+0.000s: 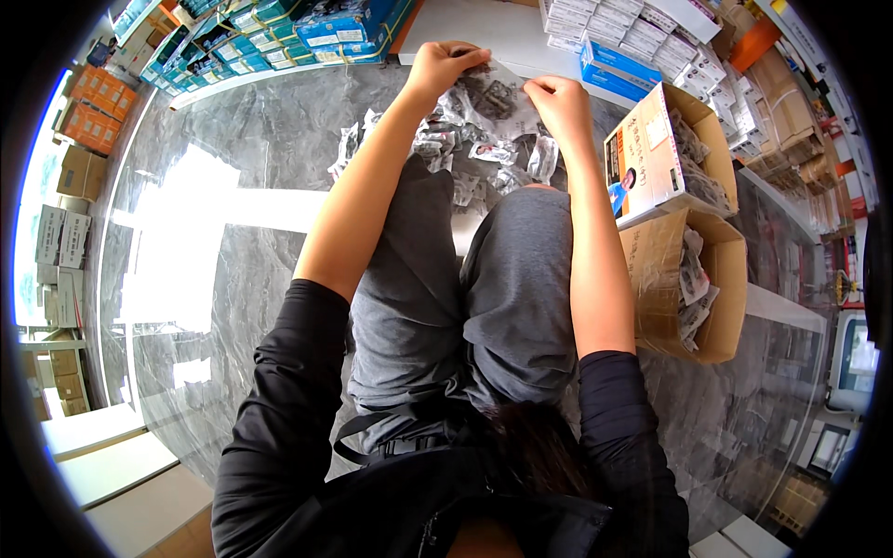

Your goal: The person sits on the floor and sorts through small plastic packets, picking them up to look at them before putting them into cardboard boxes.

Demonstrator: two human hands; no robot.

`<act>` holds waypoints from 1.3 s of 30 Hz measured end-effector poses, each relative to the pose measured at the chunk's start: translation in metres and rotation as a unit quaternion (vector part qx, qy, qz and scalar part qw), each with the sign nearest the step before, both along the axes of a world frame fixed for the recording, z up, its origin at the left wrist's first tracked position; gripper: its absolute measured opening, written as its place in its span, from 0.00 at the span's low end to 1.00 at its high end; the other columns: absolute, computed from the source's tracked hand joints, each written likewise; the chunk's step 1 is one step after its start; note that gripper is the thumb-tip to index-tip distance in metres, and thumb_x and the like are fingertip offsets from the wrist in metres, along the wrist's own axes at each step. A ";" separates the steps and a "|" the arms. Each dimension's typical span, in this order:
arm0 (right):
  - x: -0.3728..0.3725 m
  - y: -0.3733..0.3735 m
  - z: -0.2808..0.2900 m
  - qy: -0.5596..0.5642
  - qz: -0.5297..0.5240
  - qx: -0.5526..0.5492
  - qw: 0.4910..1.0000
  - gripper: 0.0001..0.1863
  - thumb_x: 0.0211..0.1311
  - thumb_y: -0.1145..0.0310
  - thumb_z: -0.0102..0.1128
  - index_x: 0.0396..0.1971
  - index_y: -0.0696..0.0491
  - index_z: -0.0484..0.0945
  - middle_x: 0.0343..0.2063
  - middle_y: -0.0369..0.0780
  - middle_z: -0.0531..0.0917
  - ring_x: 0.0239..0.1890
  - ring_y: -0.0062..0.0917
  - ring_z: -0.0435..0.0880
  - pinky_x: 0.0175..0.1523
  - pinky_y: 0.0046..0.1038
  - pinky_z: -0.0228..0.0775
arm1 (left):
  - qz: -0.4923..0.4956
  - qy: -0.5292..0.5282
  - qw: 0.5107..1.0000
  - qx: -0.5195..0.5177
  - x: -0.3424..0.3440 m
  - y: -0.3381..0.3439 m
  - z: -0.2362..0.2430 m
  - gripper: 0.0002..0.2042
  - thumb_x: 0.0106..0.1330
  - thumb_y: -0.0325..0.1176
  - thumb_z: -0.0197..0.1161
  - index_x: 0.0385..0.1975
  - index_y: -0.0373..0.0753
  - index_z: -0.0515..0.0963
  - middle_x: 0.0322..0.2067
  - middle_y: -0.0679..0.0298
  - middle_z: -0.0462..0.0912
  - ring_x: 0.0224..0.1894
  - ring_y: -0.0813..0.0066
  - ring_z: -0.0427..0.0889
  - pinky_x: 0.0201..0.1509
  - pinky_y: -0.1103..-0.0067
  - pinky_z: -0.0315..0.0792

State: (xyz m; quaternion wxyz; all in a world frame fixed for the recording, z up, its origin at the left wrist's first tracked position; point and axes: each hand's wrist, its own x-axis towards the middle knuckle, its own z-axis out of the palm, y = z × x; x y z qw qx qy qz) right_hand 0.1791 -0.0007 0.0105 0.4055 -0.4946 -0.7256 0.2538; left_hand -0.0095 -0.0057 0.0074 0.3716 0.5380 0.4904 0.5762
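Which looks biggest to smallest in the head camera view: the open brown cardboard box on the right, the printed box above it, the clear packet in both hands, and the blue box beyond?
1. open brown cardboard box
2. printed box, close to the first; fisheye bending makes this pair unsure
3. clear packet, held by left hand and right hand
4. blue box, partly hidden and farther off

The scene is being viewed by a single head-worn fisheye camera, aimed steeply down over the seated person's lap. The knees and forearms are being seen from close by, while the marble floor [233,186] is being bent toward the dark rim.
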 end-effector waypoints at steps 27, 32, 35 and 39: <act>-0.002 0.007 -0.009 0.367 0.178 -0.200 0.891 0.12 0.55 0.69 0.55 0.16 0.51 0.64 0.18 0.29 0.70 0.24 0.17 0.77 0.30 0.21 0.75 | -0.111 -0.367 0.899 -0.212 -0.023 0.018 -0.025 0.10 0.57 0.35 0.58 0.35 0.37 0.71 0.30 0.64 0.75 0.31 0.75 0.75 0.35 0.76 0.70; -0.003 0.008 -0.008 0.445 0.171 -0.187 0.859 0.10 0.56 0.70 0.54 0.19 0.52 0.65 0.19 0.31 0.71 0.23 0.22 0.78 0.35 0.23 0.75 | -0.151 -0.256 0.902 -0.312 0.007 0.002 -0.009 0.13 0.60 0.40 0.54 0.36 0.38 0.69 0.31 0.60 0.76 0.29 0.72 0.78 0.22 0.82 0.72; -0.003 0.008 -0.007 0.481 0.177 -0.184 0.839 0.10 0.56 0.69 0.54 0.19 0.52 0.65 0.20 0.32 0.73 0.23 0.24 0.78 0.34 0.22 0.75 | -0.082 -0.214 0.928 -0.292 0.014 0.001 -0.005 0.15 0.60 0.45 0.54 0.29 0.38 0.70 0.19 0.64 0.71 0.14 0.81 0.67 0.10 0.88 0.54; -0.004 0.004 -0.003 0.466 0.149 -0.200 0.849 0.13 0.56 0.66 0.53 0.18 0.54 0.64 0.19 0.35 0.73 0.22 0.29 0.80 0.27 0.21 0.72 | 0.021 -0.096 0.972 -0.214 0.015 0.010 -0.010 0.17 0.61 0.48 0.51 0.26 0.37 0.70 0.12 0.69 0.64 0.09 0.85 0.57 0.10 0.87 0.47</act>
